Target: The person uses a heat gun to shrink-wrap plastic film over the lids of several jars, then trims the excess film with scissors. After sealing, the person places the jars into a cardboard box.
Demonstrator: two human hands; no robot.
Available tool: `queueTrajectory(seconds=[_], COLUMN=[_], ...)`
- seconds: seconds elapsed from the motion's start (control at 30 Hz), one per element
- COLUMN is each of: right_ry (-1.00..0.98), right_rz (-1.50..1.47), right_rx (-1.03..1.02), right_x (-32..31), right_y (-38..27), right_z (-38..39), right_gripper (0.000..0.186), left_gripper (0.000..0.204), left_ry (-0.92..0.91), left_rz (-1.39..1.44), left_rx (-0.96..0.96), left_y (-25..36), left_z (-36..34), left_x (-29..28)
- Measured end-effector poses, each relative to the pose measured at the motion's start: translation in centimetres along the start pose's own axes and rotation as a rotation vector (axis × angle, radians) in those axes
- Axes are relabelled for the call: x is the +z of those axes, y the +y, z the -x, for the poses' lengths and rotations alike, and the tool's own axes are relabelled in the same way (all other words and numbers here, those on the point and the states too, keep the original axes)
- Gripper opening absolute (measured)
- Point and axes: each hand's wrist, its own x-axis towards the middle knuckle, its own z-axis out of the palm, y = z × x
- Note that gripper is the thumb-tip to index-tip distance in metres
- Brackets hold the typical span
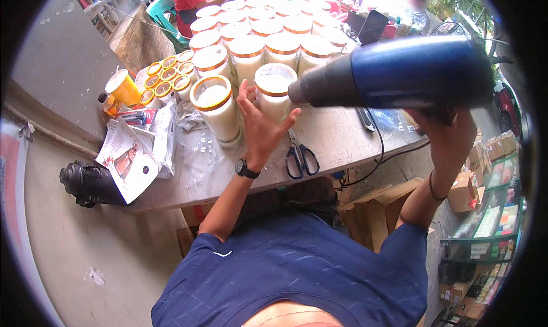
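My right hand (446, 134) grips a heat gun (416, 70), a blue body with a black tapered nozzle, held level above the table's right part. The nozzle points left, its tip beside a white candle in a clear glass cylinder (276, 93) with a copper-coloured rim. In front of that cylinder is my left hand (264, 130), fingers spread and thumb out to the right; whether it touches the glass I cannot tell. Left of this hand stands another tall candle cylinder (220, 118) with a gold rim. Scissors with dark handles (301, 160) lie close to the table's front edge.
Rows of candle cylinders (246, 47) fill the table behind. Small gold-rimmed jars (166, 79), a yellow cup (122, 87) and printed paper (128, 158) are at left, near a black bottle (85, 181). A cable (381, 150) hangs off the front edge. A person in red (191, 4) is beyond.
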Motion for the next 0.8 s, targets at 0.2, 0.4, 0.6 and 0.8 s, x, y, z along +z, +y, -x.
queueTrajectory(seconds=[0.2,0.4,0.6,0.8], right_ry=[0.213,0.197,0.271,0.270], right_rz=[-0.069,-0.082,-0.222,-0.216], right_rx=[-0.013,0.106,0.040,0.054], right_x=[2.6,3.8,4.5,4.7], right_y=[3.6,4.8,4.7,4.6], right_z=[4.6,7.2,7.9,7.9], right_gripper=[0.049,0.054,0.053,0.054], left_gripper=[0.099,0.082,0.078,0.077], left_ry=[-0.098,-0.108,-0.054,-0.055], left_rz=[0.132,-0.095,-0.107,-0.102], left_rx=[-0.038,0.048,0.053,0.039], left_y=[-1.8,-2.3,-2.6,-2.7], left_z=[0.8,0.9,0.8,0.8], left_x=[-0.8,-0.8,-0.4,-0.4])
